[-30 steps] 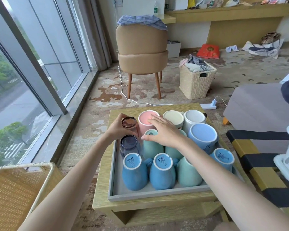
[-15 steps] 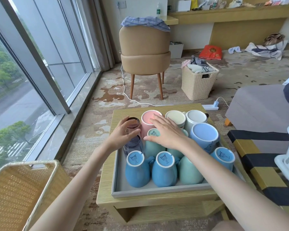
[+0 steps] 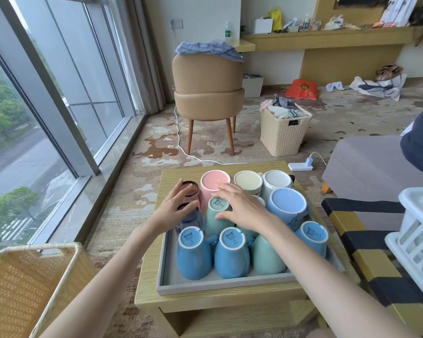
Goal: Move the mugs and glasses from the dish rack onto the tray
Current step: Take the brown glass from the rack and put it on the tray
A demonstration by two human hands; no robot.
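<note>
My left hand (image 3: 174, 211), spread, perhaps touches the far-left glasses (image 3: 193, 192), right hand (image 3: 239, 208) flat on green mugs (image 3: 216, 204): settling them, then let go gently

tan chair (image 3: 206, 80), wicker laundry basket (image 3: 283, 132), yellow woven basket (image 3: 27, 286)

Forearms bare; left hand (image 3: 174, 212), right hand (image 3: 241, 208) bare.

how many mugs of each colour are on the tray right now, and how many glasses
blue mugs: 3
pale blue mug: 1
green mugs: 3, one mostly hidden under the right hand
pink mug: 1
cream mug: 1
white mug: 1
glasses: 2
total: 12
</note>
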